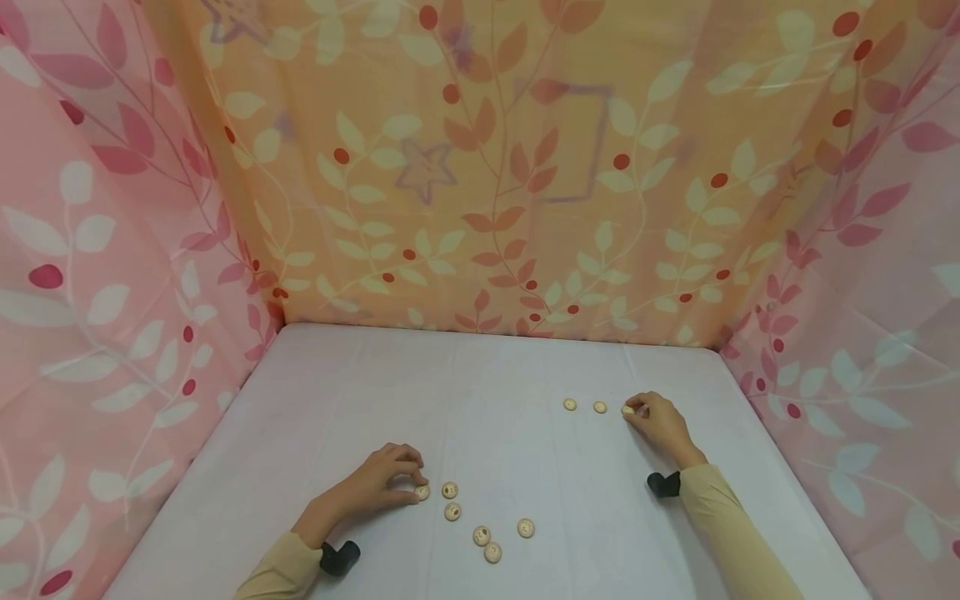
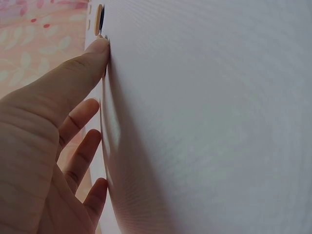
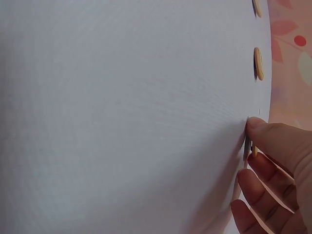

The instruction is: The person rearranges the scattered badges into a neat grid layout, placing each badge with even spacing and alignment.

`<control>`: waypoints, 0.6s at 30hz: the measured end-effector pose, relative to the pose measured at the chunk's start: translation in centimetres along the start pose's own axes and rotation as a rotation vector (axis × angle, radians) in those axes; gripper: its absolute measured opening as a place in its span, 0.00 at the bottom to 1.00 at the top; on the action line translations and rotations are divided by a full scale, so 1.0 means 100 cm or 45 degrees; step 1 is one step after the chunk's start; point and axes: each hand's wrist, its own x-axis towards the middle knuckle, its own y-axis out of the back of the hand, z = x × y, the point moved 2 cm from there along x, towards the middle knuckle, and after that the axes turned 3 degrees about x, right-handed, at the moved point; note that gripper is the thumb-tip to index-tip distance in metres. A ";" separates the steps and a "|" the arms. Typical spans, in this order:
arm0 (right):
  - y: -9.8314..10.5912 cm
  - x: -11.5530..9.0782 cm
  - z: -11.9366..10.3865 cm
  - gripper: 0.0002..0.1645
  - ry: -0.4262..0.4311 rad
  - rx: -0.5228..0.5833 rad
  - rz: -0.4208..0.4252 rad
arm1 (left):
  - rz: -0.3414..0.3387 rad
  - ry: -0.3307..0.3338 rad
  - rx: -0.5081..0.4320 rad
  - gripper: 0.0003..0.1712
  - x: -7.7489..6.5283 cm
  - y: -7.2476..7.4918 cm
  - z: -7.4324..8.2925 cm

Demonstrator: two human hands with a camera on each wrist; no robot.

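L hand pinching tan disc left of white table's ctr, R hand pinching 2nd disc twd table's far R, 2 row discs alongside on table's far half, 5 loose discs nr table's front-mid.

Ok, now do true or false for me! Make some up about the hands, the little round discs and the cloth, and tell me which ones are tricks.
1. The right hand is pinching a disc. True.
2. The left hand is holding a cup. False: the left hand has its thumb and a finger at another disc.
3. The back curtain has leaves on it. True.
4. Both sleeves are blue. False: the sleeves are pale yellow.
5. The right hand is nearer the back curtain than the left hand. True.
6. Only two discs can be seen. False: the head view shows nine.
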 end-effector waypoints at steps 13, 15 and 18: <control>0.003 0.001 -0.001 0.14 -0.031 0.021 -0.059 | -0.020 0.026 -0.018 0.08 0.000 0.000 0.000; 0.003 0.001 -0.001 0.14 -0.037 0.025 -0.062 | -0.022 0.027 -0.024 0.08 0.000 0.001 0.001; 0.003 0.001 0.000 0.14 -0.048 0.028 -0.061 | -0.031 0.026 -0.024 0.08 0.000 0.001 0.002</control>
